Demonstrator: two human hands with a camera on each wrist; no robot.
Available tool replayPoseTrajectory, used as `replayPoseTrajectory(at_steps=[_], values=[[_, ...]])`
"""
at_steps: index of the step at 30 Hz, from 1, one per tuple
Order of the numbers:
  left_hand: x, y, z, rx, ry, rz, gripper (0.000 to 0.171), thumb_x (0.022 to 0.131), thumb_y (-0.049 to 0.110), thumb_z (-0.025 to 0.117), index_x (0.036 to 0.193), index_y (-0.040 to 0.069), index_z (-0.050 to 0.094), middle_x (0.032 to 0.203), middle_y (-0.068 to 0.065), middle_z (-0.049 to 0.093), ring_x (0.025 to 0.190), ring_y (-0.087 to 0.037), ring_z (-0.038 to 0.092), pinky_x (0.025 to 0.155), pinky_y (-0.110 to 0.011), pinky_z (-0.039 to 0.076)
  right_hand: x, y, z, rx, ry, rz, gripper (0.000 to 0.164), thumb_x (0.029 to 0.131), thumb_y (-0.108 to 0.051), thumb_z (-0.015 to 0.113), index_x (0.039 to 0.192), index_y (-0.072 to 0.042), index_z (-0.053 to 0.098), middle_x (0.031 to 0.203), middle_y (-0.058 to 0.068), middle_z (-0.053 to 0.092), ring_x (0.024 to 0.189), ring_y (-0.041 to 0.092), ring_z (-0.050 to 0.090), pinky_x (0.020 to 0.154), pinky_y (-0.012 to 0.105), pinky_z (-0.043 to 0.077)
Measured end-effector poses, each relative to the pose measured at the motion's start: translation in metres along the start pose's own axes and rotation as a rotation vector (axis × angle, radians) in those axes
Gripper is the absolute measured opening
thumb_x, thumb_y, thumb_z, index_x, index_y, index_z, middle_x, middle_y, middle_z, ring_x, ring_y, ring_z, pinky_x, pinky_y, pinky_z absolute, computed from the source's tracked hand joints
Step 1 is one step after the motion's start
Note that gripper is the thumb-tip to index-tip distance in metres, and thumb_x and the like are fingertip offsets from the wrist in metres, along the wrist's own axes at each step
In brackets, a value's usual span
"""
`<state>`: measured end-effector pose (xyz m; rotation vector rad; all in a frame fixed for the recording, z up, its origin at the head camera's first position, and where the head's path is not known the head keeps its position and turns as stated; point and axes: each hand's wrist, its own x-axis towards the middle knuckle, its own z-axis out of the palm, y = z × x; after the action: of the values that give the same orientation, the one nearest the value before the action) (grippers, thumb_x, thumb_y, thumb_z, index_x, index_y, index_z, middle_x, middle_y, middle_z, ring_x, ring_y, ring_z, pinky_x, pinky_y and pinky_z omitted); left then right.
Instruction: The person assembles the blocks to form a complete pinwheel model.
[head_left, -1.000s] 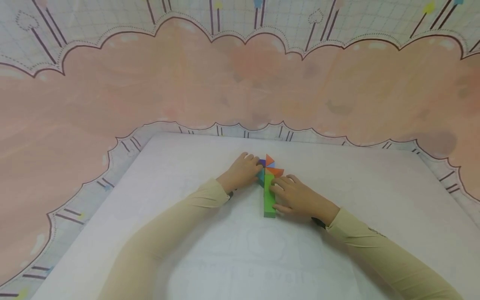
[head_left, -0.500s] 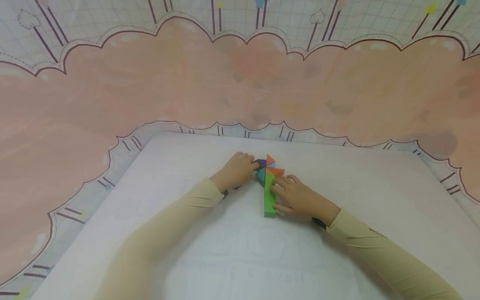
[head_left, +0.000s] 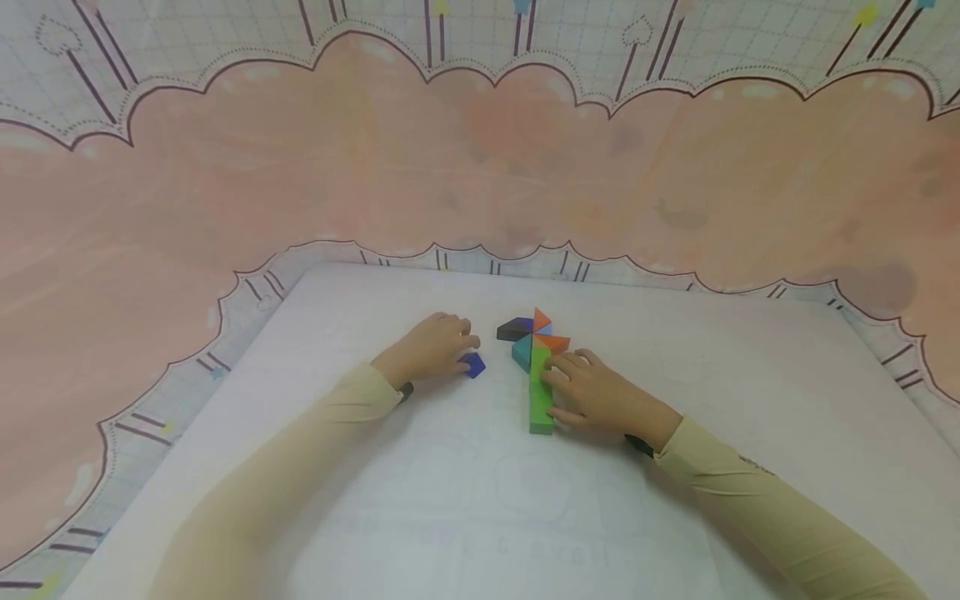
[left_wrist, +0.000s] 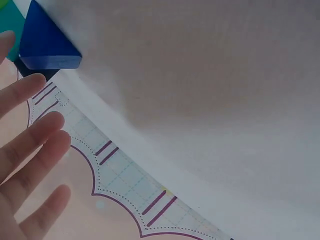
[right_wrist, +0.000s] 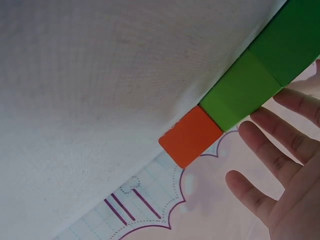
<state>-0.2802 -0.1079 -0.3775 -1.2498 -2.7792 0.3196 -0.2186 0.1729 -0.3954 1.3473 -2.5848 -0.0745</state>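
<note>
In the head view my left hand [head_left: 431, 343] is beside a loose blue triangular block [head_left: 472, 365], its thumb side close against it. The left wrist view shows the fingers [left_wrist: 35, 132] loosely extended and the blue block past the index finger and thumb; contact is unclear. My right hand [head_left: 592, 387] rests its fingertips along the right side of a column of green blocks [head_left: 541, 400]. Above the column, a pinwheel shape of blocks fans out: orange triangles [head_left: 553, 343], a teal block [head_left: 522, 353], a light blue piece and a dark block [head_left: 513, 330] with a purple-blue piece.
The blocks lie on a white tabletop [head_left: 450, 483] with faint printing. Behind it, and along its sides, hangs or lies a peach cloth [head_left: 480, 175] with scalloped outlines and striped edging. In the right wrist view an orange block face [right_wrist: 191, 137] adjoins the green blocks.
My left hand has drawn back leftward from the pinwheel, uncovering the dark block, and is now by the loose blue block. My right hand stays at the green column.
</note>
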Motion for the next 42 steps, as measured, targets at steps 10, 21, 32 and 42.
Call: replayPoseTrajectory(at_steps=[10,21,32,42], values=[[-0.005,0.001,-0.001,-0.035,0.047,0.062,0.032,0.084,0.025,0.069,0.114,0.016,0.059,0.109,-0.006,0.063,0.101,-0.022,0.060,0.098,-0.039,0.047,-0.001,0.000,0.001,0.004,-0.009,0.016,0.044,0.089,-0.040,0.057,0.118,-0.006,0.054,0.120,0.012,0.056,0.112,0.027,0.053,0.100,0.046,0.043],[-0.012,-0.004,0.001,-0.018,0.081,0.056,0.039,0.079,0.024,0.075,0.112,0.012,0.058,0.103,-0.005,0.064,0.097,-0.021,0.061,0.100,-0.039,0.046,0.000,0.000,0.001,0.005,-0.025,0.022,0.045,0.090,-0.041,0.056,0.119,-0.007,0.054,0.122,0.012,0.056,0.114,0.027,0.053,0.101,0.047,0.043],[-0.013,-0.007,0.007,-0.015,0.152,0.127,0.023,0.083,0.016,0.071,0.104,0.019,0.061,0.091,-0.001,0.063,0.091,-0.019,0.062,0.100,-0.039,0.047,-0.001,0.001,0.002,0.011,-0.059,0.044,0.046,0.090,-0.042,0.055,0.121,-0.007,0.054,0.123,0.011,0.054,0.115,0.026,0.051,0.103,0.048,0.042],[0.003,-0.005,0.013,0.044,0.200,0.190,0.027,0.086,0.006,0.063,0.108,0.020,0.059,0.095,-0.002,0.063,0.088,-0.019,0.061,0.096,-0.036,0.049,0.000,0.001,0.003,0.017,-0.082,0.052,0.047,0.091,-0.043,0.054,0.122,-0.007,0.053,0.125,0.011,0.053,0.117,0.026,0.050,0.104,0.049,0.041]])
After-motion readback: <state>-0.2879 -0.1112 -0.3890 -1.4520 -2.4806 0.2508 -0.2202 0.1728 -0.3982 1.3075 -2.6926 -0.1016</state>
